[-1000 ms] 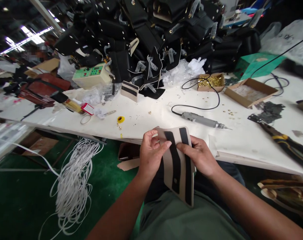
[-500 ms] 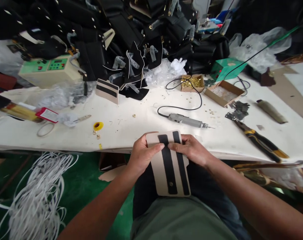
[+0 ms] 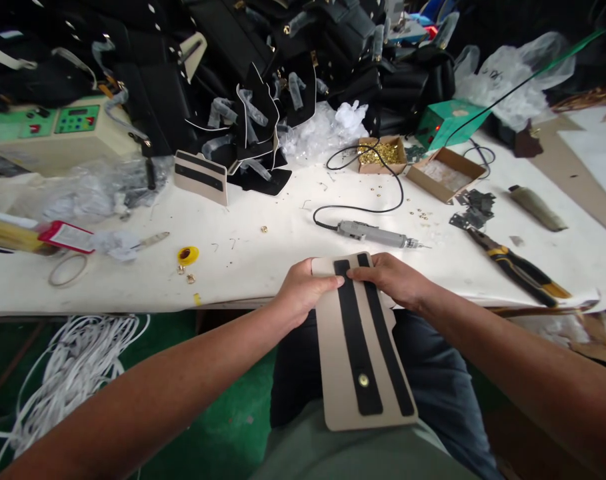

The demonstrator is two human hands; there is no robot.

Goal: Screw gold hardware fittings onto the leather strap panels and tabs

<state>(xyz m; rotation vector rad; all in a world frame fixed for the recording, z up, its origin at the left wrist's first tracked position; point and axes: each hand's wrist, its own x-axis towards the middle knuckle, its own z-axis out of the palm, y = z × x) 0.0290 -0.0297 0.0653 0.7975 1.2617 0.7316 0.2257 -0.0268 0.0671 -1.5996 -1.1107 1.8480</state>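
Note:
Between both hands is a beige panel with two black strips along its length and a brass-coloured stud near the lower end of the wider strip. My left hand grips its upper left edge, thumb pressed on the wide strip. On the upper right edge, my right hand is closed, its thumb beside the other one. The fingers behind the panel are hidden. The panel's lower end lies over my lap. Just beyond the hands, a grey electric screwdriver lies on the white table.
Pliers lie at the right. Farther back stand a box of small brass pieces and an open cardboard box. A similar beige panel leans at the left, near a yellow tape roll. Black bags are piled behind.
The panel's lower end has come nearer and tilted, so it looks larger and its stud catches the light. Both hands keep their hold. The view has shifted slightly.

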